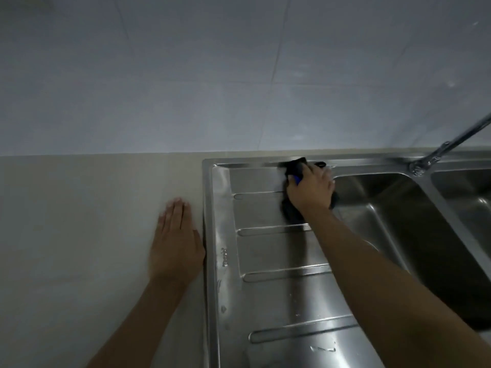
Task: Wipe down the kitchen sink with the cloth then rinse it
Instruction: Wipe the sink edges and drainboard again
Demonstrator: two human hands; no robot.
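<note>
Evidently the right hand pressed a soft, limp dark cloth bunched against the sink's far-left drainboard, while the left hand lay flat and empty on the worktop beside the sink.

Beige countertop, pale tiled wall, chrome faucet

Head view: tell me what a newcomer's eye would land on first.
First, the right hand pressing a dark cloth onto the far end of the steel drainboard, beside the sink basin. Next, the left hand lying flat and open on the beige countertop, just left of the sink's rim. A chrome faucet angles in from the upper right.
</note>
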